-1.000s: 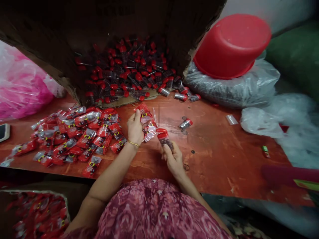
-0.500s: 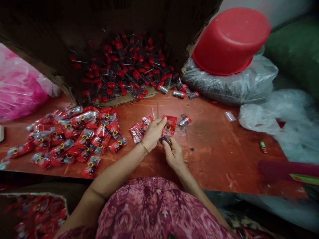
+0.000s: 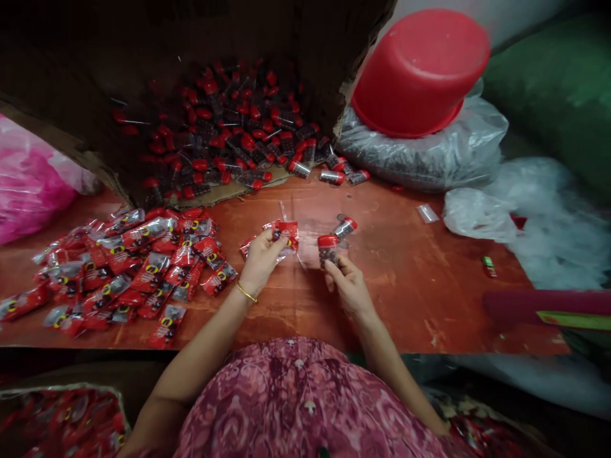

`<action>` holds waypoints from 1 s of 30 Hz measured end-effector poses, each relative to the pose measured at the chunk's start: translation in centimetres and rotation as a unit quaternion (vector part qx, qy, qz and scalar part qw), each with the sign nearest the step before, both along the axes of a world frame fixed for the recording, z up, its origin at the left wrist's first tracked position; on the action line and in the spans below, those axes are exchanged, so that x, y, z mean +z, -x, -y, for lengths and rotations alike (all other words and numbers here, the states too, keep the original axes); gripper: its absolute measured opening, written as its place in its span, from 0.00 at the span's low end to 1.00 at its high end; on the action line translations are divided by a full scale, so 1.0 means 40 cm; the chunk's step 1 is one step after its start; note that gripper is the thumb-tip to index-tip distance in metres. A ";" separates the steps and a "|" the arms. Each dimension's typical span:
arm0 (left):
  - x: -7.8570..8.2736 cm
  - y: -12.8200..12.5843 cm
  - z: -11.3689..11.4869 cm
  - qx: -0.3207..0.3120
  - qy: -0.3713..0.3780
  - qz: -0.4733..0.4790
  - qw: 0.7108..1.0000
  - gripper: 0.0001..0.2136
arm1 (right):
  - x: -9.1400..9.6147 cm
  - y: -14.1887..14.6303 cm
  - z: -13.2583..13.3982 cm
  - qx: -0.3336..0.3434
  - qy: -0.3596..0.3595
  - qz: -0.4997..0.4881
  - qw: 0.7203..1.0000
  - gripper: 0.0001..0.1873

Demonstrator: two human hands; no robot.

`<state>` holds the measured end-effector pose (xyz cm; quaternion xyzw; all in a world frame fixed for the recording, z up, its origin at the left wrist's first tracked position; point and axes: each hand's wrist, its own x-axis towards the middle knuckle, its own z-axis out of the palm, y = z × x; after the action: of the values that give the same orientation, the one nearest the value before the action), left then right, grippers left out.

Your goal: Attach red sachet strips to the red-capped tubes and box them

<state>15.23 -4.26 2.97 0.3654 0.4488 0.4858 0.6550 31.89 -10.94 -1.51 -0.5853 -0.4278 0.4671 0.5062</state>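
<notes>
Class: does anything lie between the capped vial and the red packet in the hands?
Nothing visible does. The vial in the right hand and the packet in the left hand are apart, only bare table between them.

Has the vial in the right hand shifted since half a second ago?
Yes. The held vial in the right hand now sits closer to the loose vial lying on the table, up and rightward.

Left hand pinches sachet; right hand grips vial.

Two hands, one held vial, one red basin.
</notes>
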 end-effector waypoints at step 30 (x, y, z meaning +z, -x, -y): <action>-0.048 -0.041 0.114 0.032 0.012 -0.065 0.997 0.11 | 0.009 0.145 -0.003 -0.100 -0.019 -0.058 0.993 0.13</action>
<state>16.86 -8.82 1.06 0.3740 0.5074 0.4766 0.6128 26.09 -10.83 -1.16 -0.5875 -0.3462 0.4392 0.5849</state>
